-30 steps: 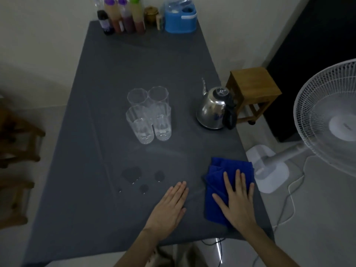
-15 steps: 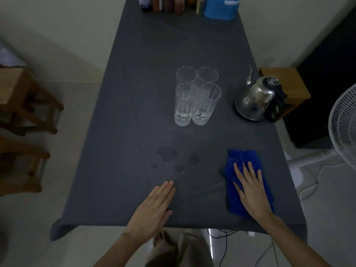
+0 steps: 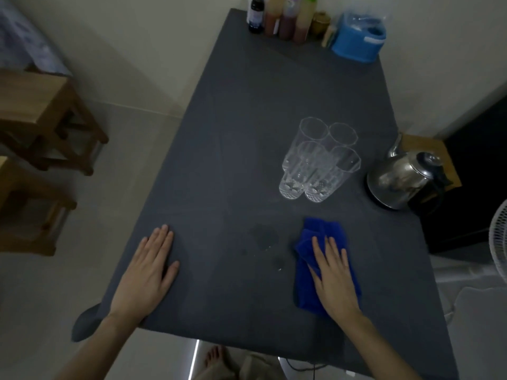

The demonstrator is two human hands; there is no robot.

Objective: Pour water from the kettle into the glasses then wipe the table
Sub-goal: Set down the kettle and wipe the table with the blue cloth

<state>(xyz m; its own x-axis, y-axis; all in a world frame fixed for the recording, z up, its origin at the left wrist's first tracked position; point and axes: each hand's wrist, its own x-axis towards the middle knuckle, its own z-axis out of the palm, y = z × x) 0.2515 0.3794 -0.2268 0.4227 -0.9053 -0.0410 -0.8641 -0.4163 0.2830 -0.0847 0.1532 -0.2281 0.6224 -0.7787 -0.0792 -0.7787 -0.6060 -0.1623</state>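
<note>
I press my right grip [image 3: 333, 272], fingers flat, on the blue cloth [image 3: 321, 230] near the tabletop's [image 3: 247, 133] front edge; the spilled drops [image 3: 264, 237] lie just left of it, farther from my flat, empty left grip [image 3: 148, 272].

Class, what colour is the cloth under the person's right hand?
Blue: the cloth under the right hand shows clearly in the head view.

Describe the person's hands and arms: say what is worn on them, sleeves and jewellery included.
The left hand and right hand are bare: no gloves, rings, watch or bracelet show. Both forearms are uncovered down to the frame edge, with no sleeve in view. The light is dim, so finer marks cannot be told.
</note>
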